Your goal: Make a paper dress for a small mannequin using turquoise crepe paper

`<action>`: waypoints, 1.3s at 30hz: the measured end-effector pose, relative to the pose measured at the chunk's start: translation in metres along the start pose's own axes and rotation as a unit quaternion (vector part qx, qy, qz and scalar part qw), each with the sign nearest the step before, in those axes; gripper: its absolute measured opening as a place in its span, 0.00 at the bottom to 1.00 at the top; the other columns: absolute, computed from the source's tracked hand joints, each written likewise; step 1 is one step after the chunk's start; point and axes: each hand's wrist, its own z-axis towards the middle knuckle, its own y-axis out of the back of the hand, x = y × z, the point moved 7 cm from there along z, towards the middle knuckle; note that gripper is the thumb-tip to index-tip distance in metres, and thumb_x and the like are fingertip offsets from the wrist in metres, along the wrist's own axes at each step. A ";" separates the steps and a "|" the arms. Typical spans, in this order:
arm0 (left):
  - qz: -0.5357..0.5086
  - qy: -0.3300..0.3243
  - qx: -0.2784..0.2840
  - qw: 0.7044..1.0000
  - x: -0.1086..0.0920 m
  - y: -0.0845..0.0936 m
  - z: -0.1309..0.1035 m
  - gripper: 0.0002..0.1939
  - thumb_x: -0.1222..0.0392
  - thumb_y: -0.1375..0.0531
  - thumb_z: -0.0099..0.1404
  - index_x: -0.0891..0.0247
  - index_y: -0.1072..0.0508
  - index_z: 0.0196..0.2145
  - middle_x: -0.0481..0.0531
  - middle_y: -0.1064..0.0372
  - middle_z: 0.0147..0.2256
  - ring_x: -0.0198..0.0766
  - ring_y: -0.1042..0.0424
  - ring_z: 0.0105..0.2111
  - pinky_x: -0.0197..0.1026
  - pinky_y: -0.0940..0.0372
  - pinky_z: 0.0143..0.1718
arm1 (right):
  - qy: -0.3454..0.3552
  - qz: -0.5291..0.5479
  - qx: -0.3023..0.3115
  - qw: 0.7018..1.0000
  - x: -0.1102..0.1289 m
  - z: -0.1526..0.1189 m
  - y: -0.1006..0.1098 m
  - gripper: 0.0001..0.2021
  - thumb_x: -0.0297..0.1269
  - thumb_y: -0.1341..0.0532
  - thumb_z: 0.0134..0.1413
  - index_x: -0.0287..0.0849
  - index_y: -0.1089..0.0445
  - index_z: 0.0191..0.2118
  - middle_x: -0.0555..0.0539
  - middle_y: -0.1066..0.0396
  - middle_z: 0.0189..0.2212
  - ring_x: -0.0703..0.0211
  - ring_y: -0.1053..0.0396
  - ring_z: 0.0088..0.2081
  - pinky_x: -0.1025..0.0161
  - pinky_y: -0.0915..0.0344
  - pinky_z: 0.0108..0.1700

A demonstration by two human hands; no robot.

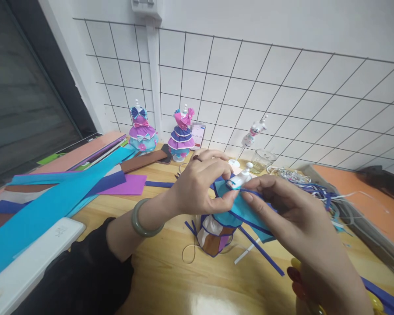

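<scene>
While a mostly hidden yellow object (pixel 295 264), hard to identify, shows beneath the bare right hand (pixel 287 212), that hand's thumb and forefinger pinch a narrow dark-blue fabric strip (pixel 254 192). Opposite, the bare left hand (pixel 202 183) has its fingers clamped about a small white plastic mannequin (pixel 239 178), which tilts between both hands over the pale wooden bench (pixel 170 280). Teal cloth (pixel 241 210) spreads below its torso, above a panelled white, brown and purple skirt (pixel 213 240). The step in hand seems to be fitting the strip along the torso's edge; the next move calls for steady pressure and even alignment. Beyond stand a clear glass cup (pixel 264 164) and two ruffled, multicoloured dressed mannequins, one bow-fronted (pixel 142 131), one pink-topped (pixel 183 135).
</scene>
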 end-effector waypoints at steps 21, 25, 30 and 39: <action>-0.131 0.270 0.038 0.953 0.017 -0.006 -0.008 0.18 0.54 0.36 0.57 0.61 0.33 0.44 0.53 0.25 0.39 0.42 0.25 0.43 0.45 0.31 0.46 | 0.009 -0.011 -0.007 1.000 -0.005 0.002 0.004 0.06 0.39 0.40 0.59 0.47 0.31 0.41 0.49 0.25 0.34 0.61 0.27 0.32 0.65 0.30 0.33; -0.114 0.270 0.045 0.955 0.019 -0.008 -0.008 0.12 0.53 0.38 0.59 0.62 0.28 0.37 0.53 0.25 0.39 0.41 0.25 0.42 0.46 0.31 0.46 | 0.006 -0.018 -0.010 1.000 -0.005 0.004 0.004 0.06 0.40 0.41 0.59 0.46 0.31 0.41 0.48 0.25 0.33 0.60 0.27 0.31 0.65 0.30 0.31; -0.109 0.208 0.040 0.971 0.011 -0.005 -0.002 0.09 0.57 0.39 0.60 0.64 0.25 0.37 0.56 0.24 0.38 0.41 0.26 0.41 0.46 0.30 0.45 | 0.016 -0.017 -0.016 1.000 -0.003 0.005 0.004 0.05 0.38 0.40 0.58 0.47 0.30 0.40 0.50 0.26 0.33 0.61 0.28 0.32 0.66 0.31 0.31; -0.086 0.150 0.020 0.985 0.005 -0.002 0.001 0.07 0.60 0.40 0.60 0.64 0.25 0.36 0.55 0.23 0.36 0.42 0.25 0.39 0.46 0.30 0.44 | 0.014 0.013 -0.008 1.000 -0.006 0.003 0.001 0.06 0.37 0.40 0.59 0.46 0.31 0.42 0.48 0.26 0.37 0.59 0.27 0.37 0.64 0.29 0.36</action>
